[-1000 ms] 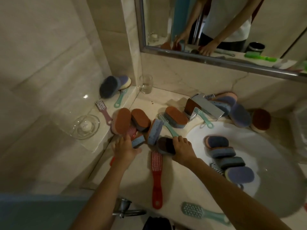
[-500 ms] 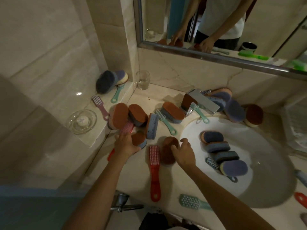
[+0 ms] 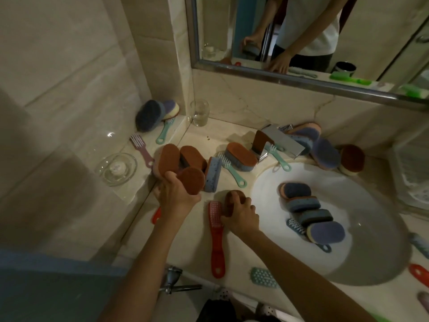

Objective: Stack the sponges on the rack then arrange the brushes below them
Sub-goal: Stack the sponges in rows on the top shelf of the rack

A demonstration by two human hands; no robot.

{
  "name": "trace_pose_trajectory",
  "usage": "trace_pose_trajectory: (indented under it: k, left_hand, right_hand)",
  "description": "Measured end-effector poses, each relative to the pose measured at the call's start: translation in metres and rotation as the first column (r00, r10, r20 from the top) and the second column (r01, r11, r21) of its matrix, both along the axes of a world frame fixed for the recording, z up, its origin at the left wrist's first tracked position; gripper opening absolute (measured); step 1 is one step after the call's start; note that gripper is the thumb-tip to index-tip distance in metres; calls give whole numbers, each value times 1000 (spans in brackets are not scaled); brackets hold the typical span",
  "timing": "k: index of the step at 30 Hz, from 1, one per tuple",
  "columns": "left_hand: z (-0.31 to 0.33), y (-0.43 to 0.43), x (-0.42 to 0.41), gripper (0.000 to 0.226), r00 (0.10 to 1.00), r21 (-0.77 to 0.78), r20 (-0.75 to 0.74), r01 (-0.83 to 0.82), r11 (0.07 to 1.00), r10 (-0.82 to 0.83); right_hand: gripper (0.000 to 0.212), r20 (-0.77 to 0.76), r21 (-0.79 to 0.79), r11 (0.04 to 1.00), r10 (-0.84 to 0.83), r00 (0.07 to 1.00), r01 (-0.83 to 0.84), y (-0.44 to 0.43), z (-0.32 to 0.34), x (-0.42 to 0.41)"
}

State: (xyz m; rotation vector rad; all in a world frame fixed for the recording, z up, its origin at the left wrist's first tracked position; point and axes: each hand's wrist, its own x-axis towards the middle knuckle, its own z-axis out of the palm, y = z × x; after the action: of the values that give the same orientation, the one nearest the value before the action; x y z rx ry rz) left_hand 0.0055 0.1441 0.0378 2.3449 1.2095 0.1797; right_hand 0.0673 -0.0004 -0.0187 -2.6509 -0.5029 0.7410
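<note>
There is one camera, worn on the person's head. It looks forward and down, from close above, at a pale stone bathroom counter (image 3: pixel 197 242) with a round white sink (image 3: pixel 371 219) on the right. Both bare arms reach in from the bottom. A metal-framed wall mirror (image 3: pixel 301 81) fills the top.

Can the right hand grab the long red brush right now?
Probably not yet. The right hand sits right beside the red brush, with nothing lying between them, but its fingers are already curled over a brown sponge. It would likely need to let that go first.
</note>
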Motion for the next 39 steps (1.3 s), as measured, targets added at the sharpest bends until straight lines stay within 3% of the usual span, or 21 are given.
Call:
trace_pose_trajectory:
  k: [4, 10, 15, 23, 27, 30, 39]
  left_hand:
    - [23, -10, 8, 88, 984, -199, 174, -12, 980, 48]
    - [52, -34, 36, 91, 947, -384, 319, 104, 917, 26]
    - [71, -65, 82, 50, 853, -517, 523, 313, 797, 4]
    - [145, -173, 167, 32, 749, -532, 657, 541, 651, -86]
    - [181, -240, 201, 40, 703, -531, 694, 643, 552, -151]
    - [207, -294, 225, 48, 656, -493, 737, 686, 535, -162]
    - [256, -433, 319, 65, 677, -588, 725, 704, 398, -129]
  right_hand:
    - [67, 16, 78, 995, -59, 998, 58, -8, 6, 6]
    - [70, 247, 331, 939, -182, 952, 94, -33, 58, 22]
    - [59, 334, 510, 842, -384, 861, 177, -72, 125, 56]
    - [47, 503, 541, 797, -562, 657, 268, -178, 199, 101]
    - [47, 544, 595, 755, -630, 554, 276, -240, 235, 120]
    - [42, 577, 622, 740, -654, 489, 254, -290, 258, 139]
    - [34, 526, 656, 691, -707, 473, 304, -439, 307, 228]
